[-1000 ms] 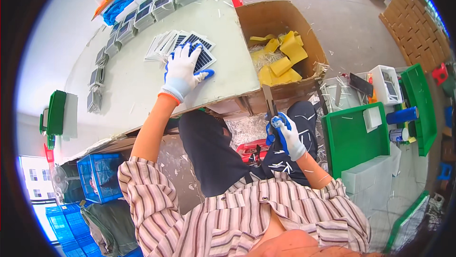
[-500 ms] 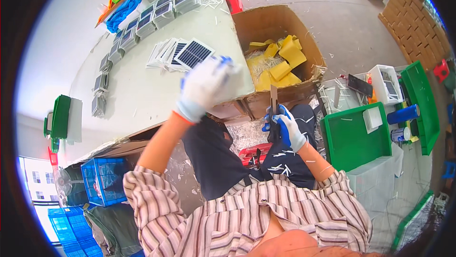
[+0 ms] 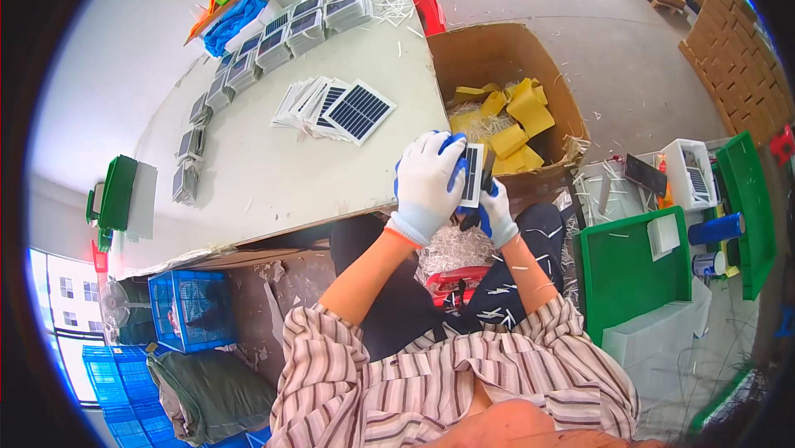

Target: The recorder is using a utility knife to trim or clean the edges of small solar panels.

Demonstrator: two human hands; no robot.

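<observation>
Both hands wear white gloves with blue palms and meet above my lap, just off the table's corner. My left hand [image 3: 431,176] is closed on the edge of a small solar panel [image 3: 472,179], a dark cell with white borders, tilted nearly upright. Against the panel's right side, my right hand [image 3: 498,212] grips a dark-handled blade tool [image 3: 488,168]; its blade is mostly hidden by the panel and my fingers. On the table left of my hands lies a fanned pile of similar panels [image 3: 360,113], the top one face up.
Stacked panels [image 3: 273,49] line the far and left part of the pale table [image 3: 248,175]. A cardboard box [image 3: 542,55] beside it holds yellow sheets [image 3: 530,108] and white strips. To my right are a green tray [image 3: 633,274] and a white bin [image 3: 687,175]. White scraps litter my trousers.
My left hand has moved right and down from beside the fanned pile to my right hand, with a panel now in it. The blade tool has come up against the panel.
</observation>
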